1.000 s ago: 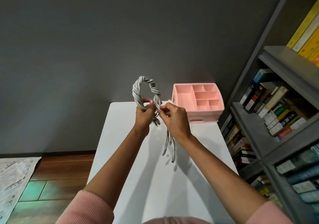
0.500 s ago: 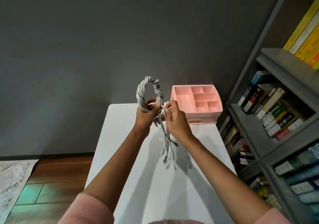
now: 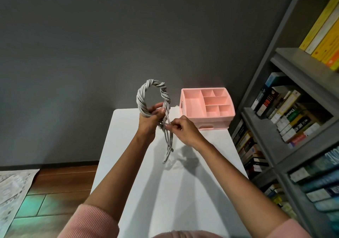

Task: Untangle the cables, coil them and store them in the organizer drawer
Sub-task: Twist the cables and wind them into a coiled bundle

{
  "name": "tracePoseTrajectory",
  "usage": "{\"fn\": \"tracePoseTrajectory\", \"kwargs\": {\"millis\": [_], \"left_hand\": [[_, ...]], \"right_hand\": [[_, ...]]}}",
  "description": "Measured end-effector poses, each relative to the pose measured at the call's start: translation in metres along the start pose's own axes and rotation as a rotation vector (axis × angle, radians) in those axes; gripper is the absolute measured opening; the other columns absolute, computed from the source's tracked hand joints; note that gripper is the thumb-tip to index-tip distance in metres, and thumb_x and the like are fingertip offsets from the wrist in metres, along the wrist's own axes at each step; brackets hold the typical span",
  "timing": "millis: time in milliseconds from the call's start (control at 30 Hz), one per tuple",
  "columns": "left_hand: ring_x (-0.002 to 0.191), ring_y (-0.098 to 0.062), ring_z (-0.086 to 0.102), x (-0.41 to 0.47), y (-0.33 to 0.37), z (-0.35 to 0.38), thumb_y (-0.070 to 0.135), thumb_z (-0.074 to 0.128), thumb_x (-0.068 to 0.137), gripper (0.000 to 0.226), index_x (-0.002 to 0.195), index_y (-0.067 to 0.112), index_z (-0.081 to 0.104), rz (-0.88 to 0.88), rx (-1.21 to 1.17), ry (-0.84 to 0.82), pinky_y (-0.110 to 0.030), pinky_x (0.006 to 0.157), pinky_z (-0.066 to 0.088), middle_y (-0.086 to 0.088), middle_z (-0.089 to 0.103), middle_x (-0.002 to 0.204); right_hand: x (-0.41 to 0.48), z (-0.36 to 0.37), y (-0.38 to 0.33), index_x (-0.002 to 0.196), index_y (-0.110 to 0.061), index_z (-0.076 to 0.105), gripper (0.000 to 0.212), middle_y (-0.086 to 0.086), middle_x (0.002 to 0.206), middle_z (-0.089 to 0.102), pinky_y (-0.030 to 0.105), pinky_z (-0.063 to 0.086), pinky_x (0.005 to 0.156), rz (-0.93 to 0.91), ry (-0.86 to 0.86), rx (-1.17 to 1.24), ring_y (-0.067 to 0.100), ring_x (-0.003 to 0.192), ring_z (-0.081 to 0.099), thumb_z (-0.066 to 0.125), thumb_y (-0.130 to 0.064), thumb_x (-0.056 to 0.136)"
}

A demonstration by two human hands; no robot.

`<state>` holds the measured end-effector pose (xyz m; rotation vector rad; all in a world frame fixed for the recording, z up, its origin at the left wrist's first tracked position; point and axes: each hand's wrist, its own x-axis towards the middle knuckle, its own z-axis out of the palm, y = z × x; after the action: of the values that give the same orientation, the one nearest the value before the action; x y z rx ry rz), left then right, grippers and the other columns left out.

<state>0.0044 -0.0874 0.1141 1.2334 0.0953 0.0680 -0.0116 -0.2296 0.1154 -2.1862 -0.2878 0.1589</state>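
Two grips: left fingers (image 3: 158,107) clutch cables (image 3: 141,98), right fingers (image 3: 173,127) pinch them; organizer (image 3: 207,118), bookshelf (image 3: 293,61) nearby.

Table (image 3: 183,192): directly before you, far edge toward the wall (image 3: 110,36). Organizer (image 3: 212,118): on the table's far right corner, its drawer (image 3: 206,126) on the side facing you. Cables (image 3: 145,98): a loop above the table's far end, left of the organizer, held in your left hand (image 3: 149,120), ends hanging below it. Your right hand (image 3: 185,129): just right of the left, on the hanging strands, in front of the organizer. Bookshelf (image 3: 300,63): right of the table. Rug (image 3: 12,188): on the floor (image 3: 60,179), far left.
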Motion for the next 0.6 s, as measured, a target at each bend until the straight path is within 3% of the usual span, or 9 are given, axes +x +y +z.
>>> {"fn": "tracePoseTrajectory", "kwargs": {"millis": [133,233,333,433,600], "left_hand": [[0.069,-0.007,0.066,0.003,0.008,-0.003,-0.007,0.055,0.088,0.026,0.113,-0.004,0.059,0.030,-0.021,-0.034,-0.021,0.064,0.052,0.003,0.072,0.077],[0.067,-0.008,0.066,0.000,0.010,-0.006,-0.007,0.056,0.087,0.021,0.105,0.002,0.061,0.019,-0.026,-0.011,-0.021,0.064,0.052,0.003,0.072,0.075],[0.067,-0.009,0.066,-0.002,0.012,-0.007,-0.005,0.057,0.088,0.019,0.104,0.002,0.062,-0.003,-0.015,-0.016,-0.022,0.062,0.054,0.003,0.073,0.075],[0.066,-0.010,0.066,-0.004,0.014,-0.004,-0.002,0.057,0.089,0.017,0.104,0.003,0.063,-0.042,0.023,-0.016,-0.023,0.060,0.053,0.002,0.072,0.074],[0.074,-0.018,0.064,-0.009,0.016,0.002,0.013,0.057,0.093,0.016,0.101,0.004,0.067,-0.182,0.081,-0.058,-0.026,0.057,0.054,-0.011,0.067,0.090]], "right_hand": [[-0.007,0.007,0.002,0.084,-0.014,0.053,0.025,0.008,0.088,0.063,0.035,0.045,0.078,0.009,-0.100,0.180,0.023,0.084,0.061,0.047,-0.033,0.099],[-0.014,0.005,-0.008,0.096,-0.009,0.047,0.023,0.007,0.074,0.064,0.030,0.048,0.070,0.041,-0.204,0.427,0.021,0.068,0.058,0.043,-0.031,0.100],[-0.015,0.002,-0.014,0.096,-0.012,0.048,0.025,-0.004,0.057,0.051,0.023,0.045,0.056,0.015,-0.203,0.445,0.010,0.050,0.046,0.040,-0.035,0.101],[-0.012,-0.001,-0.008,0.098,-0.004,0.052,0.023,-0.013,0.053,0.052,0.019,0.035,0.050,0.008,-0.196,0.491,0.004,0.046,0.038,0.044,-0.026,0.101],[-0.012,-0.009,0.005,0.091,-0.004,0.057,0.015,0.006,0.068,0.062,0.015,0.037,0.051,0.027,-0.201,0.492,0.006,0.047,0.045,0.058,-0.018,0.094]]}}
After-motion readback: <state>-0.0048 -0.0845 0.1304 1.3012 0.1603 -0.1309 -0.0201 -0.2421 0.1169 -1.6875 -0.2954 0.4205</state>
